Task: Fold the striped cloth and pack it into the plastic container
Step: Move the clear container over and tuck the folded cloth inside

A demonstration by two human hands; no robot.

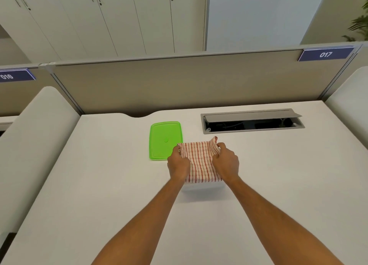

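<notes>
A red-and-white striped cloth, soft and folded to a rough rectangle, sits mid-table over a clear plastic container. The left hand and right hand each grip a side edge, fingers curled. A glossy green lid lies flat just left on the white table, with a grey cable tray at the far right.

Two bare forearms reach forward, converging on the striped cloth. The left hand grips its left edge with curled fingers. The right hand pinches its right edge.
</notes>
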